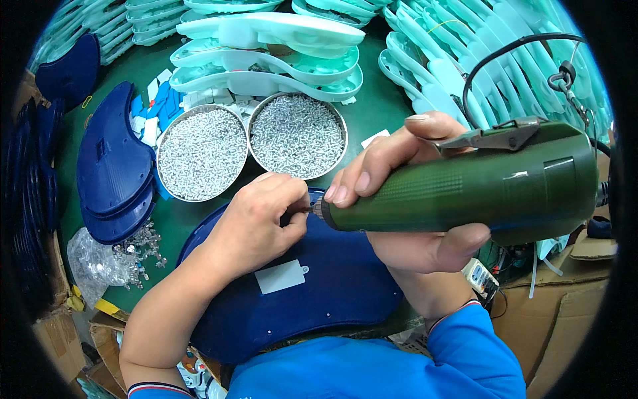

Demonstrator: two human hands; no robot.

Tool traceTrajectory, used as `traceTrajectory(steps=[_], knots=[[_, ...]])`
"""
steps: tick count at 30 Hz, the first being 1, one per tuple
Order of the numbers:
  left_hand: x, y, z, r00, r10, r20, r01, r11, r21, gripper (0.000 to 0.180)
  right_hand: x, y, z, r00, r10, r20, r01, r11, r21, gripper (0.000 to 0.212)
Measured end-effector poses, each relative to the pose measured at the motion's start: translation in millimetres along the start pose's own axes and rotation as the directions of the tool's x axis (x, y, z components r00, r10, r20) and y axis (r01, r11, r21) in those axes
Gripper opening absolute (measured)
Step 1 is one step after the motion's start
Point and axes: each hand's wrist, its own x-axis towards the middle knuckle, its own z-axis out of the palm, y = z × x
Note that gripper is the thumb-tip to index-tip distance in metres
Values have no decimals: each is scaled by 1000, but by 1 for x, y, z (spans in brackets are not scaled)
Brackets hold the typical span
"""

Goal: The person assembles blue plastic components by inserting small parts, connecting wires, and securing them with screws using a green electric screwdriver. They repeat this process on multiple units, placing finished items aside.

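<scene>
My right hand [389, 159] is wrapped round a green electric screwdriver [465, 189], which lies nearly level with its tip to the left. My left hand [256, 219] is closed in a pinch at the screwdriver's bit; whatever sits between the fingertips is hidden. Both hands are above a dark blue curved plastic panel [332, 279] near my body. A white rectangular plate with a small tab [282, 276] lies on the panel. Just beyond my left hand stand two round tubs heaped with small silver screws, the left tub [203, 153] and the right tub [298, 133].
Pale green plastic shells [266, 36] are stacked at the back, with more [492, 73] at right. Dark blue panels [113, 159] lie at left beside a clear bag [100, 263] of metal parts. A black cable [495, 53] loops by the screwdriver. Cardboard [551, 319] stands at lower right.
</scene>
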Motion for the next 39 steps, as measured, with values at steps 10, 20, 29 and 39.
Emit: traceTrajectory(steps=[10, 20, 29, 39], knots=[[-2, 7, -5, 999, -17, 37, 13, 995, 96, 14, -3, -17, 8, 993, 115, -25, -116, 990, -83, 99], [-1, 6, -4, 998, 37, 48, -43, 989, 144, 10, 3, -27, 15, 981, 192, 20, -188, 975, -120, 100], [-3, 11, -10, 999, -26, 29, 21, 987, 160, 11, 3, -21, 6, 975, 214, 64, -206, 971, -119, 99], [-17, -2, -2, 1000, -21, 6, 20, 992, 128, 20, 1, 4, -1, 978, 197, 72, -189, 976, -108, 88]])
